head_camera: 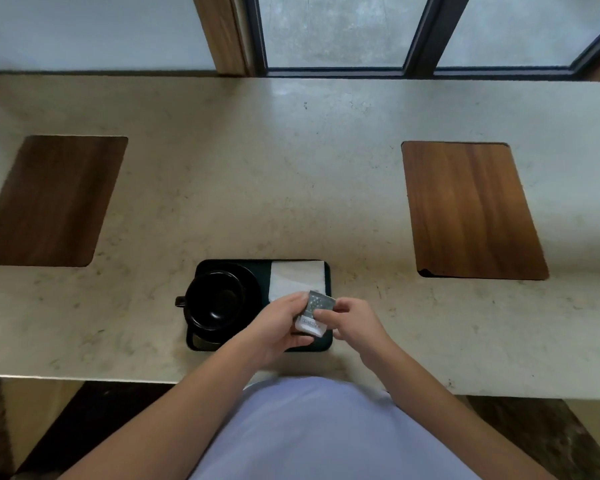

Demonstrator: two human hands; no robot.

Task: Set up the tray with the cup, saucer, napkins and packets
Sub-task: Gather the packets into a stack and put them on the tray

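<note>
**Both hands gripping packets over the tray**

Head view: the left hand (pixel 278 327) and right hand (pixel 355 322) are pinching small packets (pixel 314 313) together, grips closed, above the tray (pixel 329 271) near the desk's (pixel 291 150) front edge. The cup (pixel 215 303) is sitting on its saucer (pixel 253 275) at the tray's left end, napkins (pixel 297 277) at the right.

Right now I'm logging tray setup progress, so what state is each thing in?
tray: flat on the counter, loaded
saucer: on the tray's left side
cup: upright on the saucer, looks empty
napkins: flat on the tray's right side
packets: held above the tray, not yet set down
left hand: holding the packets
right hand: pinching the packets
</note>
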